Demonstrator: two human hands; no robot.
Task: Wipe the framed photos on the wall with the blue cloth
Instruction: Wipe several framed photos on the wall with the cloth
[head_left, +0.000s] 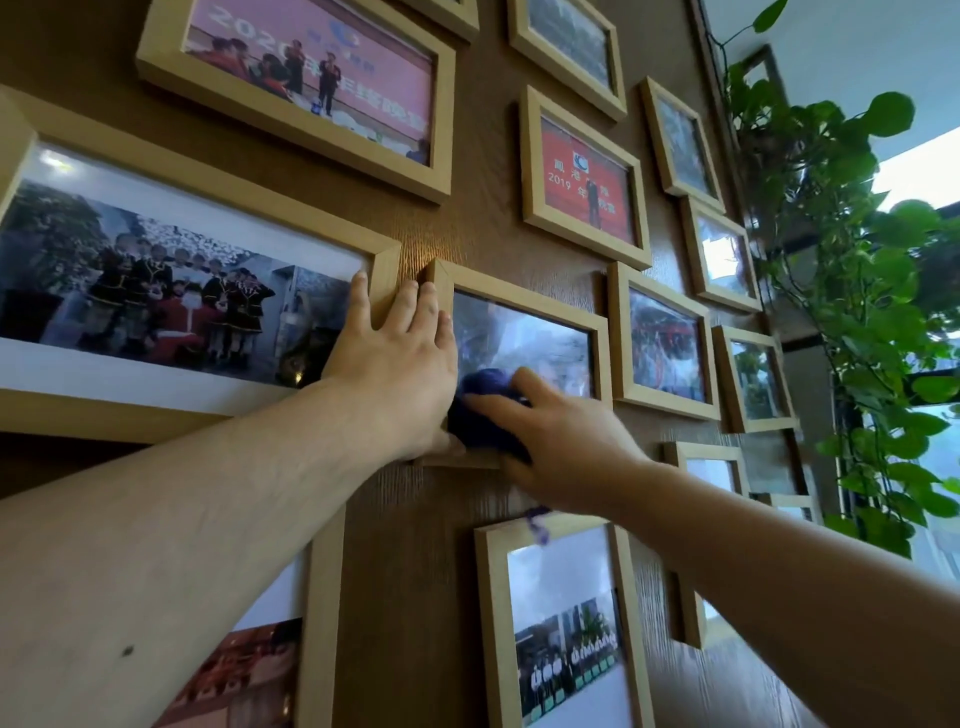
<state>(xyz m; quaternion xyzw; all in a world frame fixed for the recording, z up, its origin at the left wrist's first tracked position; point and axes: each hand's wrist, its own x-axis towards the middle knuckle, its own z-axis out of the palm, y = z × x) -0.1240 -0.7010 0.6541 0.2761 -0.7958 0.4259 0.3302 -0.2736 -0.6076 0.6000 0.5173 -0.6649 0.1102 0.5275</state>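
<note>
Many light wooden framed photos hang on a brown wood-grain wall (483, 228). My right hand (556, 441) presses a bunched dark blue cloth (480, 410) against the lower left glass of a small middle frame (524, 338). My left hand (395, 364) lies flat on the wall with fingers spread, its palm on that frame's left edge and its fingertips reaching the corner of the large frame (171, 280) to the left. A frayed bit of cloth hangs below my right wrist.
More frames surround the middle one: a pink-banner photo (311, 88) above, a red-banner photo (584, 182) upper right, a portrait frame (561, 623) below. A leafy green trailing plant (841, 291) hangs at the right by a bright window.
</note>
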